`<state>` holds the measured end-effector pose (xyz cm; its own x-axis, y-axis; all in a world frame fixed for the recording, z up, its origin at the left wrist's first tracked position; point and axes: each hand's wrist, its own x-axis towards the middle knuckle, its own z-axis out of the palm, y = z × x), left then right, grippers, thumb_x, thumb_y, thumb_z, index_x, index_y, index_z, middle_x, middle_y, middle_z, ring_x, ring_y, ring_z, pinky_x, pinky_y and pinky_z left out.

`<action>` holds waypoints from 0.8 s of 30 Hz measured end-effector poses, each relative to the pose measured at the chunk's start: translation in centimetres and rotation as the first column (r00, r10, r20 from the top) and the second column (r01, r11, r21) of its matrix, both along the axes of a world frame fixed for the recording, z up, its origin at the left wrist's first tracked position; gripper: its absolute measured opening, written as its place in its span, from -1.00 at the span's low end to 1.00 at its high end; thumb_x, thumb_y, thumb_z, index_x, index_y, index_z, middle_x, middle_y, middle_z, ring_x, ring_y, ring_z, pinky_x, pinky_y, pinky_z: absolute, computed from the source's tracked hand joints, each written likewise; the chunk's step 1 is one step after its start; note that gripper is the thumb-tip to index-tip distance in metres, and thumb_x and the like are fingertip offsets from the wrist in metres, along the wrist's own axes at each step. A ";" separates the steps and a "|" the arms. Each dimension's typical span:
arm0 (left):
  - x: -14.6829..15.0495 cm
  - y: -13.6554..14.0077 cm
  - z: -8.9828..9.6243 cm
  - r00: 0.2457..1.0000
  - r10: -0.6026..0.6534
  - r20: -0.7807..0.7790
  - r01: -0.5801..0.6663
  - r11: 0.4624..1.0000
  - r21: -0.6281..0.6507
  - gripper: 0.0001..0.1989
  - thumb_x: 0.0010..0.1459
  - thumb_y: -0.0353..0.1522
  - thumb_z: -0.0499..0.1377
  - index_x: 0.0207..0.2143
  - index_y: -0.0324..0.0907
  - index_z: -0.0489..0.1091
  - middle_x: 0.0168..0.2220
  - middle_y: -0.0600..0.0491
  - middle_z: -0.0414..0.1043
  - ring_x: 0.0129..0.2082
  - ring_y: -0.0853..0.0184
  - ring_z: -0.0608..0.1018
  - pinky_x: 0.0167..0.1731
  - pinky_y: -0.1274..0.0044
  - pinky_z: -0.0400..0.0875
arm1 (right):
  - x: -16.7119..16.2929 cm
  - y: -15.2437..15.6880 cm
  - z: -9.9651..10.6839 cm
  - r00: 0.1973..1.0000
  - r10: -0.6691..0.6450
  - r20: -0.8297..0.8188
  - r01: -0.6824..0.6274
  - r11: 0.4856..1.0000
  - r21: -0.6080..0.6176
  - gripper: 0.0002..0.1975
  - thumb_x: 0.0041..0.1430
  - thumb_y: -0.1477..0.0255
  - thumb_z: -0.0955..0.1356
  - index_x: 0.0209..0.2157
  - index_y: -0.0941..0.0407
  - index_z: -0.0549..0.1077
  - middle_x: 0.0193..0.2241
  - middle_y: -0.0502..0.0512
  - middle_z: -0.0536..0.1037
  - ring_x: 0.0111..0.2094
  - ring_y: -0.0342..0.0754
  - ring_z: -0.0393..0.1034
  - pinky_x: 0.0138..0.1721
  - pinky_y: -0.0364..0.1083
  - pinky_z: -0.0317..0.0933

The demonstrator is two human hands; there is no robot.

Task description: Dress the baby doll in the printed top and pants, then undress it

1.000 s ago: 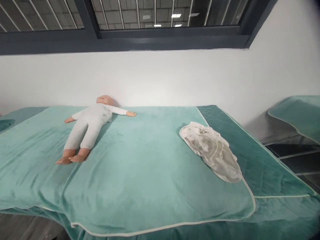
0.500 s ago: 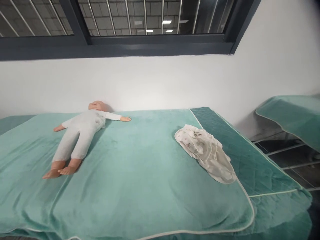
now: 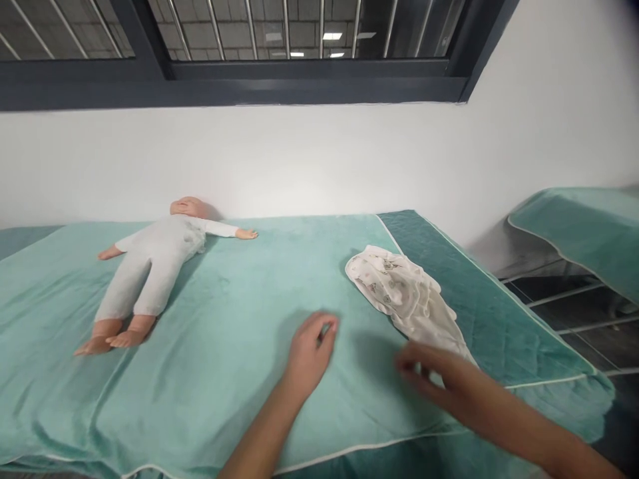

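My left hand (image 3: 310, 350) hovers over the middle of the green blanket (image 3: 239, 372), its fingers loosely curled and the thumb a little apart, holding nothing. Smeared by motion, my right hand (image 3: 434, 372) is above the near end of a crumpled white baby garment (image 3: 399, 289) with small printed figures. A gap shows between its thumb and fingers, with no object in it. The garment's lower end is partly behind this hand. Off to the left, a baby doll (image 3: 160, 259) in a white suit lies on its back, apart from both hands.
Under the blanket lies a darker quilted green cover (image 3: 464, 306), showing at the right and front. A white wall (image 3: 299, 159) and a barred window (image 3: 279, 86) rise behind the bed. Another green-covered surface (image 3: 589, 226) stands at the right, near metal bars (image 3: 569, 293).
Both my hands have come into view from the bottom, the right one reaching over the garment's near end. The view has shifted slightly; the doll and garment lie as before.
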<state>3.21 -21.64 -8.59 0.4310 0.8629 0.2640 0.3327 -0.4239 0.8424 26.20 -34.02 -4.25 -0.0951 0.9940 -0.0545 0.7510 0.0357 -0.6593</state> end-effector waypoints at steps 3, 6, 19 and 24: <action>4.9 5.7 -0.8 1.000 0.004 0.024 -0.005 0.999 0.038 -0.77 0.28 -0.34 0.07 -0.07 -0.16 0.42 -0.04 -0.07 0.48 -0.10 0.28 0.50 -0.06 0.45 0.38 | 0.6 5.2 -0.4 0.976 -0.191 0.108 0.152 0.944 0.294 -0.68 0.28 0.32 0.27 0.06 0.00 0.37 0.05 0.13 0.48 0.04 0.10 0.41 0.05 0.09 0.31; 8.4 9.4 -1.3 0.986 0.081 -0.143 -0.061 0.988 0.144 -0.71 0.26 -0.32 0.09 0.00 -0.17 0.40 0.09 -0.14 0.40 0.12 0.14 0.39 0.11 0.31 0.25 | 1.0 8.6 -2.1 0.905 -0.336 0.261 0.181 0.859 0.479 -0.54 0.25 0.33 0.28 0.17 0.10 0.28 0.19 0.27 0.36 0.25 0.22 0.18 0.20 0.22 0.13; 9.8 14.1 -1.2 0.754 0.135 0.643 0.191 0.892 -0.411 -0.76 0.09 -0.20 0.27 -0.36 -0.18 0.35 -0.44 0.13 0.35 -0.42 0.41 0.38 -0.32 0.56 0.25 | 2.7 15.5 -1.0 0.829 -0.476 -0.294 0.555 0.768 0.320 -0.72 0.15 0.14 0.32 -0.29 0.08 0.39 -0.42 0.03 0.48 -0.38 0.00 0.35 -0.33 -0.05 0.21; 5.5 14.9 -0.2 0.416 0.410 0.812 0.266 0.799 -0.540 -0.76 0.01 -0.33 0.34 -0.43 -0.19 0.30 -0.50 0.19 0.32 -0.49 0.47 0.40 -0.38 0.61 0.30 | 2.1 15.4 2.6 0.638 -0.247 -0.730 0.603 0.749 0.274 -0.60 0.16 0.18 0.28 -0.05 0.11 0.41 -0.20 0.12 0.56 -0.27 0.04 0.49 -0.36 -0.06 0.32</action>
<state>8.74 -6.76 -8.75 0.1792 0.9822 -0.0567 -0.7067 0.1686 0.6871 28.32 -18.61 -1.63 0.5126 0.8018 0.3071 0.1846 0.2464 -0.9514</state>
